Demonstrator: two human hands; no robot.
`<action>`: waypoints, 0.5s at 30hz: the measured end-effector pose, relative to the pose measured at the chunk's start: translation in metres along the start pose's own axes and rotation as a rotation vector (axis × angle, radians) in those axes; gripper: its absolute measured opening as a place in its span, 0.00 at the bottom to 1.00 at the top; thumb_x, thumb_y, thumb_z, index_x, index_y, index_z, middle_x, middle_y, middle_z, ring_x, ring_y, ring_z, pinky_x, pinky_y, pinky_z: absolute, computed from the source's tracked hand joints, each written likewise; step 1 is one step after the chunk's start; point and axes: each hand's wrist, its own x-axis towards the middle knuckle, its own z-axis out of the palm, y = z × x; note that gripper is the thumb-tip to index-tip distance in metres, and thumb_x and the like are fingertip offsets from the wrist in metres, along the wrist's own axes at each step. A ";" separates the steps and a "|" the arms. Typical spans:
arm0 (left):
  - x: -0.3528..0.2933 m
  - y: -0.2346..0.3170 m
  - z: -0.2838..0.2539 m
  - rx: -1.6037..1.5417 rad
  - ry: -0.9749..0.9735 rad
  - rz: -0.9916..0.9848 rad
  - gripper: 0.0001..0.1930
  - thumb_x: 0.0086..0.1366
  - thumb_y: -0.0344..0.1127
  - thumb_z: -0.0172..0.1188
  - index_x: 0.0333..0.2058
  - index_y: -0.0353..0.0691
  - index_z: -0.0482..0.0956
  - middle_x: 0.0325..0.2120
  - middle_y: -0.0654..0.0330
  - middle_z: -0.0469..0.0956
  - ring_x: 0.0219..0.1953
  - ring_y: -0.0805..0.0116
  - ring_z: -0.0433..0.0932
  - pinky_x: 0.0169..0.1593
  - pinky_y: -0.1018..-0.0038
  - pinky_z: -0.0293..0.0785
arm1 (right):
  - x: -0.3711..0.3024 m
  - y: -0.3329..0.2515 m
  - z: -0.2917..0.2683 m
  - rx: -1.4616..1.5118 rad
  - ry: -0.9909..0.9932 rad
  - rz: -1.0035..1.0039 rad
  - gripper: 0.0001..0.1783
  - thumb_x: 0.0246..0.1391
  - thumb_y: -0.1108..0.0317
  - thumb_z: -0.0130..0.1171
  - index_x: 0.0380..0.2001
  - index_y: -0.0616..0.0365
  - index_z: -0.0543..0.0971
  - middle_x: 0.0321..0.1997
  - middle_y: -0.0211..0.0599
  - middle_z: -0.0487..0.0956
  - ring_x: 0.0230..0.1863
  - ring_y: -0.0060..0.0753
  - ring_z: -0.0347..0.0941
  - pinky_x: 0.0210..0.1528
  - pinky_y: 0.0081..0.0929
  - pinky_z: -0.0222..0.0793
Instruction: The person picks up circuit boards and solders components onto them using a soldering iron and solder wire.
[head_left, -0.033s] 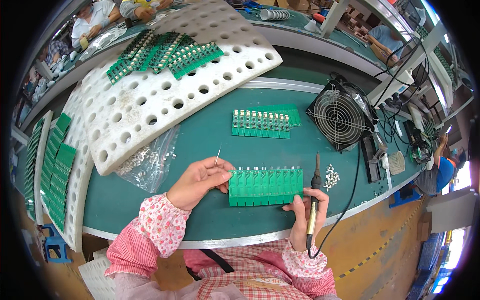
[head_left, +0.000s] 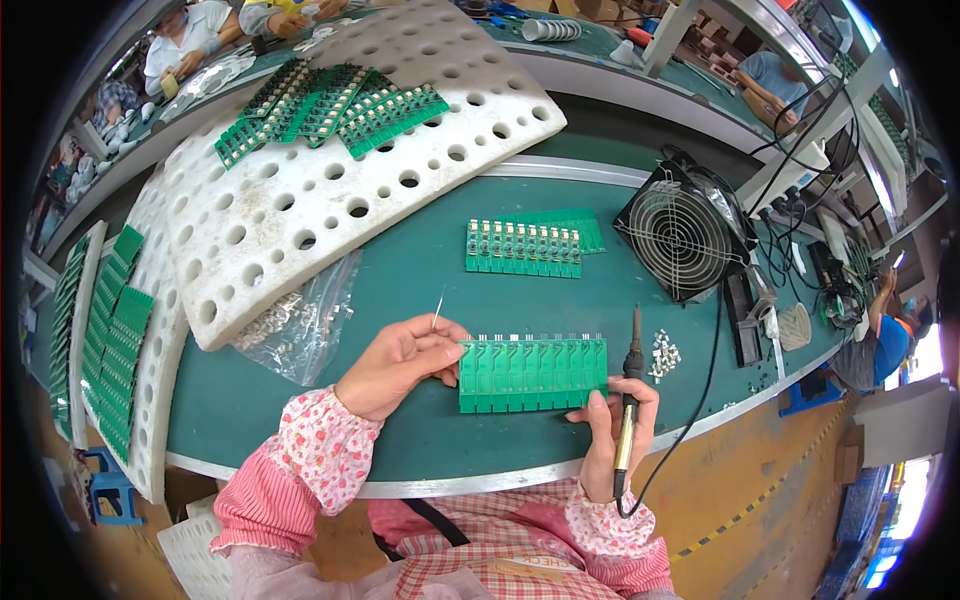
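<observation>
A green circuit board panel (head_left: 533, 375) is held up over the bench between my two hands. My left hand (head_left: 395, 365) pinches its left edge, and a thin wire, likely solder (head_left: 439, 308), sticks up from the same fingers. At the board's right edge, my right hand (head_left: 615, 430) grips it with thumb and fingertips. That hand also holds a soldering iron (head_left: 628, 420), its tip pointing away from me and apart from the board. Small white connectors (head_left: 663, 356) lie in a pile beside the iron. Pins show along the board's far edge.
Populated boards (head_left: 523, 248) lie beyond my hands, near a black fan (head_left: 682, 232). A perforated white foam slab (head_left: 330, 205) carries more boards (head_left: 310, 105). A plastic bag of small parts (head_left: 300, 325) lies left. Foam-racked boards (head_left: 120, 345) stand far left. The iron's cord (head_left: 700, 405) runs right.
</observation>
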 end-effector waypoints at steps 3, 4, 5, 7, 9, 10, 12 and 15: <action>0.000 -0.001 -0.001 -0.017 0.006 -0.005 0.13 0.66 0.33 0.56 0.46 0.33 0.72 0.34 0.62 0.77 0.35 0.77 0.75 0.42 0.78 0.71 | 0.000 -0.001 0.001 0.002 0.002 0.003 0.14 0.57 0.77 0.55 0.46 0.62 0.65 0.43 0.39 0.69 0.33 0.24 0.72 0.33 0.22 0.78; 0.000 -0.001 -0.001 -0.016 0.008 -0.005 0.13 0.66 0.33 0.56 0.46 0.33 0.72 0.34 0.62 0.77 0.35 0.77 0.75 0.42 0.78 0.71 | 0.000 -0.001 0.001 0.014 0.006 0.011 0.14 0.57 0.78 0.55 0.46 0.63 0.65 0.41 0.39 0.68 0.33 0.23 0.71 0.34 0.23 0.79; 0.000 0.000 -0.001 -0.022 0.003 -0.006 0.13 0.66 0.33 0.56 0.46 0.33 0.72 0.34 0.62 0.77 0.35 0.77 0.75 0.42 0.78 0.71 | 0.000 -0.002 0.001 0.016 0.005 0.011 0.14 0.57 0.78 0.55 0.46 0.63 0.65 0.41 0.39 0.68 0.33 0.23 0.71 0.34 0.23 0.79; 0.000 -0.001 -0.002 -0.028 -0.002 -0.007 0.13 0.66 0.33 0.56 0.46 0.33 0.72 0.34 0.62 0.77 0.35 0.76 0.75 0.42 0.78 0.71 | 0.000 -0.001 0.001 0.015 0.003 0.025 0.15 0.57 0.78 0.55 0.46 0.63 0.65 0.42 0.38 0.68 0.33 0.22 0.71 0.34 0.23 0.79; 0.001 -0.002 -0.003 -0.033 -0.015 -0.001 0.13 0.66 0.32 0.56 0.46 0.33 0.72 0.34 0.62 0.77 0.35 0.76 0.75 0.42 0.79 0.71 | 0.000 0.000 0.000 0.019 0.002 0.025 0.15 0.57 0.78 0.55 0.46 0.63 0.65 0.41 0.38 0.68 0.33 0.22 0.71 0.34 0.23 0.79; 0.001 -0.002 -0.003 -0.032 -0.015 0.000 0.13 0.66 0.32 0.56 0.46 0.33 0.72 0.34 0.62 0.77 0.35 0.76 0.75 0.42 0.79 0.71 | 0.000 0.000 0.000 0.022 0.001 0.025 0.15 0.57 0.78 0.55 0.46 0.63 0.65 0.41 0.38 0.68 0.33 0.22 0.71 0.34 0.23 0.79; 0.001 -0.002 -0.004 -0.034 -0.013 -0.001 0.13 0.66 0.33 0.56 0.46 0.33 0.72 0.34 0.62 0.77 0.35 0.76 0.75 0.41 0.79 0.71 | 0.000 0.000 0.001 0.025 0.002 0.019 0.15 0.57 0.78 0.55 0.46 0.63 0.65 0.41 0.38 0.68 0.33 0.22 0.71 0.34 0.23 0.79; 0.004 -0.001 -0.005 0.018 -0.038 0.001 0.14 0.66 0.33 0.57 0.46 0.32 0.72 0.35 0.62 0.77 0.35 0.77 0.75 0.42 0.79 0.72 | 0.002 0.000 0.001 0.020 0.014 0.015 0.15 0.57 0.78 0.55 0.46 0.63 0.65 0.41 0.38 0.69 0.33 0.22 0.71 0.34 0.23 0.79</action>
